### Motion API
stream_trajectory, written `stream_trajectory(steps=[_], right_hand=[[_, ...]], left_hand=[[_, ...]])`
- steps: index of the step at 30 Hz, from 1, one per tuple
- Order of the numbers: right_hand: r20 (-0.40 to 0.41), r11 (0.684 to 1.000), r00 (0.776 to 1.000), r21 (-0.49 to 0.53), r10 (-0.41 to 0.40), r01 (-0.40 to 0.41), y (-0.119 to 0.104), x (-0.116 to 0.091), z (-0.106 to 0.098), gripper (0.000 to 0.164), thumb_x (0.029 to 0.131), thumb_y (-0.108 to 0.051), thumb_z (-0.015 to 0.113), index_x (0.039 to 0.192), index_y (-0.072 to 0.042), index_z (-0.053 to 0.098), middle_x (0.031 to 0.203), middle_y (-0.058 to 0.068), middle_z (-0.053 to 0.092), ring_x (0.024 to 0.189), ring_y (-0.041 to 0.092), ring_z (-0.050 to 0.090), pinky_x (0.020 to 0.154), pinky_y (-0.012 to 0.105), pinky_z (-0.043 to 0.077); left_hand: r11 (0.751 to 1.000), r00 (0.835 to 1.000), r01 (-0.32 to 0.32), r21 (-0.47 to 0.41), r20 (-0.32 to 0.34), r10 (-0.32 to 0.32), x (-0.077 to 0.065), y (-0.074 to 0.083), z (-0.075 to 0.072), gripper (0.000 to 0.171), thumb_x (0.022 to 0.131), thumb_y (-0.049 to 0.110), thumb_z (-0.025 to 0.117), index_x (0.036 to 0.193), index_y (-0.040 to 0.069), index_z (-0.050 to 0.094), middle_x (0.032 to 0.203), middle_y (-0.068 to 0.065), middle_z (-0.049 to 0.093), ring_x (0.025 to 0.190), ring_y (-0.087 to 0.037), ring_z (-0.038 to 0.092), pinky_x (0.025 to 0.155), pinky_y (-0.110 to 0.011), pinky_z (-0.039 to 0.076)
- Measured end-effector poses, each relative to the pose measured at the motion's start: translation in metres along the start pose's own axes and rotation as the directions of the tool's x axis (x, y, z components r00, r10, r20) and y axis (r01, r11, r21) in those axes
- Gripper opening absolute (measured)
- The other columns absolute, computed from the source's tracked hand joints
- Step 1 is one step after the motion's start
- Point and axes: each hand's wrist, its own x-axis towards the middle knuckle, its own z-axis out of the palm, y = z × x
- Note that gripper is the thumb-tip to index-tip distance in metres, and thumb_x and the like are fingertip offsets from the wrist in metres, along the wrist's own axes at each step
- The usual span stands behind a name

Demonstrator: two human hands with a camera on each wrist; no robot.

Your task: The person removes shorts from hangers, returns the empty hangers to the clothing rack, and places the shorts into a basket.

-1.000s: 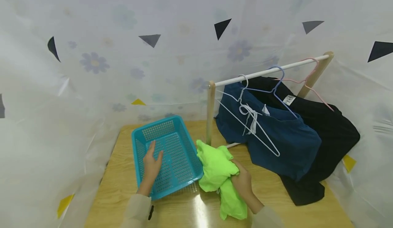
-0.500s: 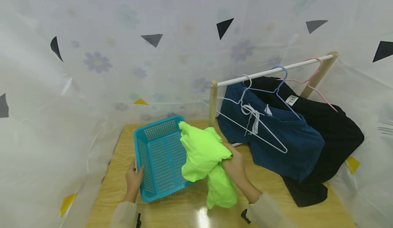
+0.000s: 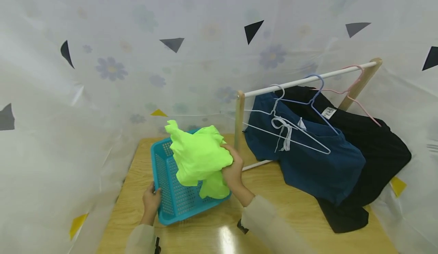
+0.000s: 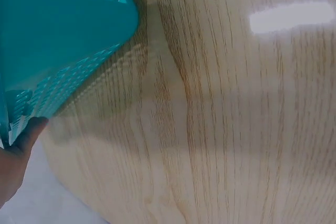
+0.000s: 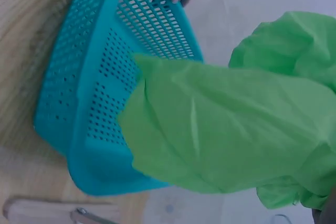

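Observation:
My right hand (image 3: 234,173) grips a bunched, bright green cloth garment (image 3: 200,155) above the blue plastic basket (image 3: 191,211). The garment's exact kind cannot be told; a loose part hangs down over the basket's inside, seen in the right wrist view as a drooping green fold (image 5: 220,124). At the basket's left side, my left hand (image 3: 150,203) holds the rim. In the left wrist view, the thumb (image 4: 32,129) lies against the perforated wall (image 4: 58,85). Much of the basket's floor is hidden behind the garment.
A wood-and-white clothes rack (image 3: 240,121) stands right of the basket. On it are a white hanger (image 3: 301,142), a blue hanger (image 3: 312,102) and a pink hanger (image 3: 349,90). Dark blue shorts (image 3: 308,162) and a black garment (image 3: 380,151) drape there. Wooden tabletop (image 3: 273,204) lies below.
The right hand has lifted the green garment and carried it left, from beside the basket to over it. My left hand has moved from over the basket's inside to its left rim.

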Motion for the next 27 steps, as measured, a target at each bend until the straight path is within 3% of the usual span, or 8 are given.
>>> stream_trajectory(steps=[4,8,12,15,18,21,24,27], right_hand=[[-0.058,0.998,0.997,-0.039,-0.047,0.045,0.017,-0.009,0.017,0.022,0.071,0.018,0.062,0.093,0.011,0.062,0.089,0.027,0.062,0.085,0.03,0.061,0.08,0.02,0.049],[-0.069,0.988,0.997,-0.151,-0.018,0.007,0.044,-0.024,0.026,0.024,0.07,0.015,0.064,0.091,0.003,0.066,0.083,0.018,0.064,0.079,0.029,0.059,0.076,0.029,0.05],[0.0,0.971,0.996,-0.224,0.085,-0.082,0.061,-0.042,0.027,0.026,0.071,0.014,0.065,0.093,0.001,0.066,0.087,0.016,0.064,0.083,0.027,0.06,0.078,0.035,0.052],[0.095,0.952,0.98,-0.27,0.175,-0.144,0.067,-0.054,0.027,0.032,0.071,0.016,0.063,0.099,-0.001,0.065,0.094,0.016,0.062,0.091,0.029,0.06,0.082,0.039,0.052],[0.197,0.93,0.952,-0.331,0.234,-0.16,0.072,-0.063,0.024,0.039,0.068,0.02,0.058,0.1,-0.001,0.065,0.098,0.016,0.061,0.095,0.031,0.059,0.085,0.041,0.05],[0.31,0.914,0.913,-0.382,0.264,-0.134,0.076,-0.068,0.022,0.034,0.069,0.019,0.058,0.096,0.0,0.066,0.097,0.014,0.062,0.094,0.03,0.06,0.082,0.039,0.052],[0.42,0.901,0.858,-0.422,0.296,-0.104,0.079,-0.072,0.02,0.017,0.076,0.009,0.061,0.09,0.002,0.067,0.094,0.014,0.064,0.09,0.028,0.061,0.076,0.034,0.053],[0.498,0.891,0.804,-0.447,0.325,-0.083,0.083,-0.077,0.018,0.013,0.078,0.006,0.058,0.086,0.003,0.068,0.089,0.015,0.065,0.085,0.027,0.061,0.07,0.031,0.053]], left_hand=[[1.0,1.0,0.029,-0.011,0.012,-0.029,-0.002,0.0,0.001,0.049,0.094,0.004,0.039,0.136,-0.012,0.022,0.129,-0.039,0.037,0.118,-0.05,0.039,0.095,-0.052,0.04],[0.999,0.999,0.039,-0.016,0.001,-0.039,-0.003,0.001,0.003,0.048,0.093,0.004,0.039,0.136,-0.012,0.023,0.125,-0.039,0.04,0.114,-0.05,0.043,0.091,-0.052,0.042],[0.999,0.999,0.033,-0.022,-0.019,-0.034,-0.002,0.001,0.005,0.048,0.092,0.002,0.04,0.136,-0.012,0.025,0.127,-0.039,0.038,0.114,-0.049,0.044,0.09,-0.051,0.043],[1.0,0.998,0.007,-0.026,-0.057,-0.008,-0.001,0.002,0.006,0.047,0.091,0.0,0.042,0.133,-0.014,0.029,0.125,-0.039,0.039,0.112,-0.049,0.045,0.089,-0.05,0.045],[0.999,0.997,-0.001,-0.036,-0.077,-0.002,-0.001,0.002,0.007,0.046,0.09,-0.001,0.043,0.132,-0.014,0.031,0.122,-0.039,0.043,0.11,-0.049,0.048,0.087,-0.049,0.047],[0.999,0.997,0.013,-0.045,-0.076,-0.016,0.0,0.001,0.007,0.045,0.091,0.0,0.043,0.132,-0.014,0.031,0.12,-0.04,0.045,0.109,-0.048,0.049,0.087,-0.049,0.047],[0.998,0.997,0.025,-0.058,-0.07,-0.029,0.0,0.0,0.006,0.045,0.091,0.001,0.042,0.132,-0.013,0.031,0.12,-0.04,0.045,0.11,-0.048,0.048,0.088,-0.05,0.046],[0.997,0.997,0.03,-0.068,-0.068,-0.035,0.0,-0.001,0.005,0.045,0.092,0.001,0.041,0.133,-0.012,0.03,0.122,-0.039,0.044,0.113,-0.048,0.047,0.09,-0.051,0.044]])
